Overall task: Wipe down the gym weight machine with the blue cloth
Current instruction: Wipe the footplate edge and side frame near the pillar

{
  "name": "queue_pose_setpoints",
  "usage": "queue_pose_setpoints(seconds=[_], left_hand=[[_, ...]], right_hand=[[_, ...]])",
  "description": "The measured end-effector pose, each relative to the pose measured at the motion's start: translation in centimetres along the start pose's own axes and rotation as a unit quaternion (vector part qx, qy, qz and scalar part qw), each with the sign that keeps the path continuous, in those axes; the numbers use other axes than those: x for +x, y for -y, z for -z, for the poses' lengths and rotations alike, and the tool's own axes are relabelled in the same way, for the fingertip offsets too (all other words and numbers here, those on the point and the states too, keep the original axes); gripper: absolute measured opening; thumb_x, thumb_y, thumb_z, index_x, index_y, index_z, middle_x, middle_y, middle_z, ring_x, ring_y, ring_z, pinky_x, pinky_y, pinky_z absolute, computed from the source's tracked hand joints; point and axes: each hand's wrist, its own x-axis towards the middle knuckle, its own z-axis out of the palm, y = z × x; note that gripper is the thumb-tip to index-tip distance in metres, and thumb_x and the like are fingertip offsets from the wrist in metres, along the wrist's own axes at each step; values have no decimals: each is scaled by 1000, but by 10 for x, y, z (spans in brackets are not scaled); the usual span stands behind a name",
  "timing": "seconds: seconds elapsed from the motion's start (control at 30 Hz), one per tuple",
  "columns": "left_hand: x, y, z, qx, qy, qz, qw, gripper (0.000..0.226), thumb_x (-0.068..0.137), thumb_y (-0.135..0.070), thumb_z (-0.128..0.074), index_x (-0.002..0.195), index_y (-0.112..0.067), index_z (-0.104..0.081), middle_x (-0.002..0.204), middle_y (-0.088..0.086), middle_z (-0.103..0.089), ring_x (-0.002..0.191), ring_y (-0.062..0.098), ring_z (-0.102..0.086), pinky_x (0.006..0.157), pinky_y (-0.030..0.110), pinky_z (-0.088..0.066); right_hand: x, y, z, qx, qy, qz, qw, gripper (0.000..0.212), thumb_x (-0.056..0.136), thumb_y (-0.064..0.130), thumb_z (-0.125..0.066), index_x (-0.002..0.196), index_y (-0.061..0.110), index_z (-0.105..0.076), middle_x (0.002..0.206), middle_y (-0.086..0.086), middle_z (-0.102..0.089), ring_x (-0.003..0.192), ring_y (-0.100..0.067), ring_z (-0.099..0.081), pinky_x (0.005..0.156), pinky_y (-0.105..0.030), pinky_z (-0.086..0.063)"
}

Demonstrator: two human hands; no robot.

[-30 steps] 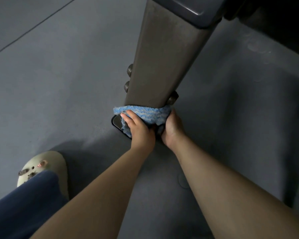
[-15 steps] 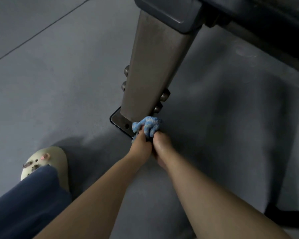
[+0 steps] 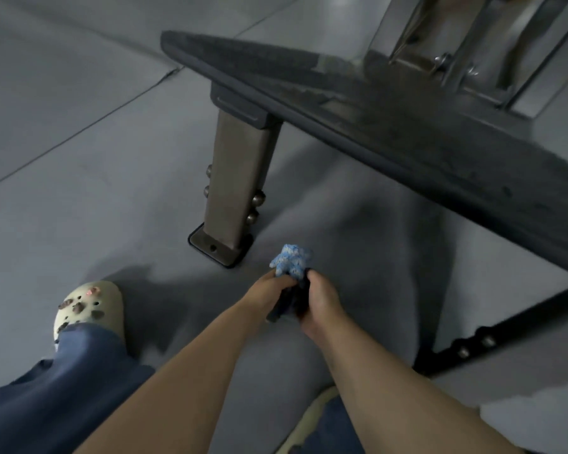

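Observation:
The blue cloth (image 3: 291, 261) is bunched up between my two hands, a little right of and in front of the machine's grey metal leg (image 3: 236, 178). My left hand (image 3: 268, 290) grips the cloth from the left, and my right hand (image 3: 318, 298) grips it from the right. A darker part of the cloth hangs down between my palms. Both hands are off the leg, above the floor. The leg stands on a dark bolted foot plate (image 3: 218, 249) and carries a long dark platform (image 3: 391, 126) that slants across the view.
The grey floor (image 3: 79, 152) has seams at the left. My left foot in a pale clog (image 3: 89, 309) stands at the lower left, my right foot (image 3: 309, 424) at the bottom. A black frame bar with bolts (image 3: 492, 335) runs at the right. Steel uprights (image 3: 473, 44) stand beyond the platform.
The cloth was wrapped round the base of the leg, then came off and got bunched up. Both hands have drawn back to the right of the foot plate, and the view has pulled away.

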Motion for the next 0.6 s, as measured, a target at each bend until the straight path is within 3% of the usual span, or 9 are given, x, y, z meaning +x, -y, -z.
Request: queue_pose_setpoints(seconds=[0.13, 0.23, 0.33, 0.4, 0.5, 0.57, 0.6], left_hand=[[-35, -14, -42, -77, 27, 36, 996, 18, 94, -20, -49, 81, -9, -56, 72, 8, -59, 64, 20, -56, 60, 29, -46], [-55, -26, -72, -71, 21, 17, 997, 21, 94, -26, -50, 91, -8, -59, 79, 9, -61, 70, 21, -58, 63, 29, -46], [-73, -32, -95, -29, 27, -10, 999, 18, 93, -26, -51, 99, -11, -60, 89, 9, -64, 85, 26, -61, 75, 32, -48], [-80, -30, -102, -3, 25, -18, 1000, 17, 93, -25, -51, 93, -11, -60, 93, 12, -63, 91, 30, -60, 81, 37, -48], [-92, -28, -110, 34, 26, -30, 999, 16, 94, -23, -49, 91, -10, -58, 88, 17, -61, 77, 31, -58, 64, 33, -48], [-98, -30, -118, 59, 45, -21, 997, 21, 93, -25, -48, 87, -7, -59, 80, 19, -59, 66, 30, -56, 57, 27, -44], [-101, -29, -122, 62, 57, -7, 996, 24, 92, -26, -49, 86, -5, -59, 78, 20, -59, 65, 30, -56, 62, 30, -44]], right_hand=[[-30, 20, 29, 46, -36, 22, 998, 32, 96, 23, -39, 83, 8, -63, 75, -11, -64, 69, -26, -59, 71, -37, -49], [-54, 34, 41, 75, -51, 78, 993, 25, 95, 17, -42, 109, 8, -61, 93, -17, -66, 83, -31, -63, 77, -40, -50], [-75, 44, 54, 102, -53, 138, 984, 39, 92, 4, -40, 125, 21, -51, 108, -18, -64, 93, -35, -63, 82, -47, -52], [-87, 46, 60, 102, -57, 146, 982, 39, 93, 2, -39, 125, 19, -53, 110, -20, -65, 95, -37, -63, 85, -52, -52], [-101, 44, 72, 97, -87, 153, 980, 32, 94, 5, -40, 119, 17, -57, 110, -22, -64, 100, -41, -62, 74, -46, -53], [-112, 45, 80, 104, -117, 164, 974, 23, 94, 5, -41, 103, 17, -59, 106, -22, -64, 100, -42, -62, 75, -47, -51], [-116, 45, 86, 102, -134, 169, 971, 22, 94, 4, -42, 95, 18, -58, 104, -23, -64, 99, -42, -62, 79, -48, -50]])
